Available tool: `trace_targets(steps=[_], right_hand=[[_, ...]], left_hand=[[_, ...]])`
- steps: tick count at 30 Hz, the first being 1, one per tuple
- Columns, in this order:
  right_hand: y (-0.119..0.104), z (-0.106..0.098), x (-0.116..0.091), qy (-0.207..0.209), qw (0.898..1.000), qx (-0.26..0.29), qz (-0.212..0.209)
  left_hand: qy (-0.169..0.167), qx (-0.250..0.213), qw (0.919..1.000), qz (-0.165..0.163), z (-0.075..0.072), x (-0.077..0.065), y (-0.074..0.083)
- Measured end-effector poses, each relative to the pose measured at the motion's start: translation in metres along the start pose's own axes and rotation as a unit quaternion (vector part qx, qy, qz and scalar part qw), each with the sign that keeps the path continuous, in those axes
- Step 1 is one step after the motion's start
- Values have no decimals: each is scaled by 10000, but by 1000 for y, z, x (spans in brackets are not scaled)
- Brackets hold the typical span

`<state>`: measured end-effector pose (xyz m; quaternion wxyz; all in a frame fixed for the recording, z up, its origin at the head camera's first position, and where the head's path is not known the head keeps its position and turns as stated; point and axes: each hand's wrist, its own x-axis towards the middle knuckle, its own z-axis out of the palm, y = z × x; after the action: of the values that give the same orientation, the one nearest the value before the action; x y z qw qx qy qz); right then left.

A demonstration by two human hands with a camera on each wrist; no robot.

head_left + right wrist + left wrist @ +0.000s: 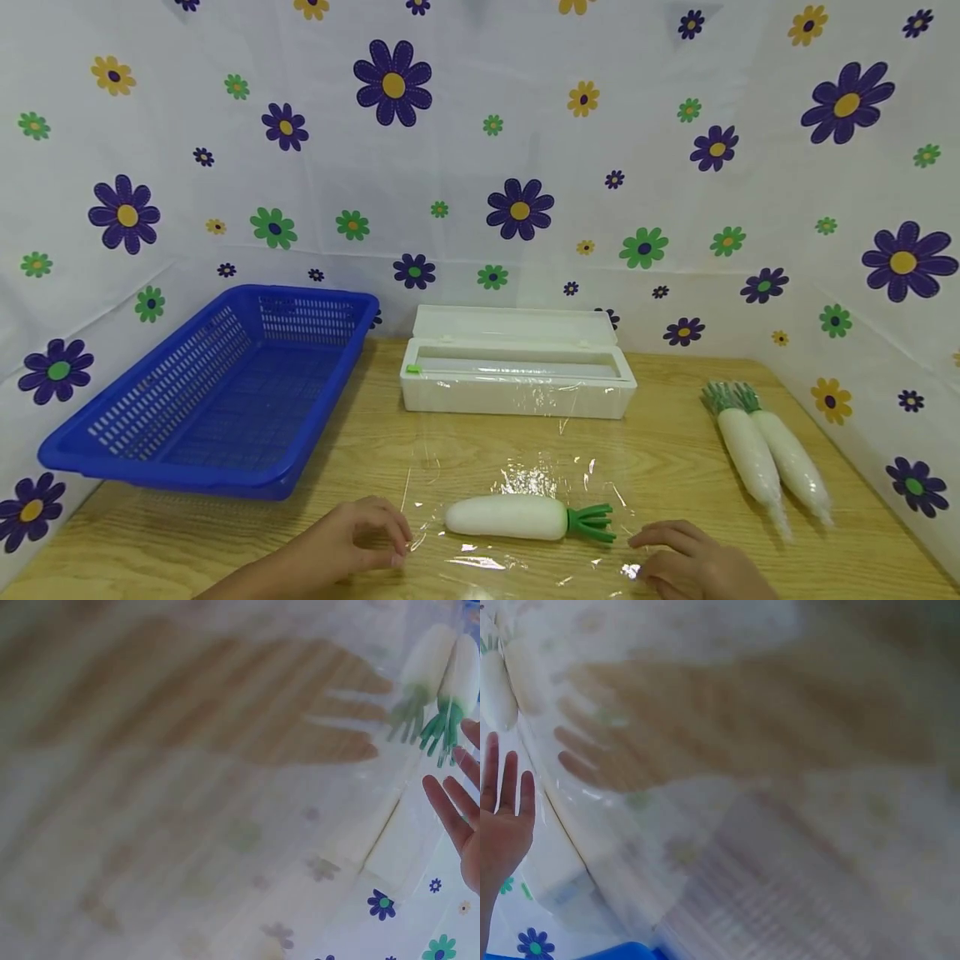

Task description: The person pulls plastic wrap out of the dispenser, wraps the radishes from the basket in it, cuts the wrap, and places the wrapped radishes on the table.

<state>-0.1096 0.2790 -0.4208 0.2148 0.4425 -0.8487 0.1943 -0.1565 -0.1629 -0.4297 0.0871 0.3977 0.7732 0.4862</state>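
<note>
A white radish with short green stalks lies across a sheet of clear plastic wrap on the wooden table. To its left hovers my left hand, near the wrap's left edge, its fingers loosely bent in the head view. Just past the stalks, my right hand is close to the wrap's right side. Both wrist views show straight, spread fingers on the left hand and the right hand, with nothing visibly gripped. Whether any fingertip touches the film, I cannot tell.
Behind the radish stands a white wrap dispenser box with its lid up and a green slider. On the left is a blue slotted basket. Two film-wrapped radishes lie at the right. Flower-printed cloth surrounds the table.
</note>
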Motion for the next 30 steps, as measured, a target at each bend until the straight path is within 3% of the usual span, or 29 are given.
trace_targets(steps=[5,12,17,21,26,30], right_hand=[[-1,-8,12,158,9984,126,520],[-1,-11,29,484,9896,211,1341],[4,-11,38,369,9730,372,2247],[14,-10,45,-9,9570,461,2863],[26,-5,52,-522,9440,544,3213],[32,0,53,-840,9341,586,3419]], left_hand=[[504,-92,9978,-414,-8,9,-2],[913,-551,9943,7,-14,23,-10],[1239,-810,9870,-624,-16,32,-11],[1587,-461,9790,-1197,-16,41,-14],[1906,247,9668,-1684,-12,50,-20],[1849,704,9647,-1736,-10,54,-23]])
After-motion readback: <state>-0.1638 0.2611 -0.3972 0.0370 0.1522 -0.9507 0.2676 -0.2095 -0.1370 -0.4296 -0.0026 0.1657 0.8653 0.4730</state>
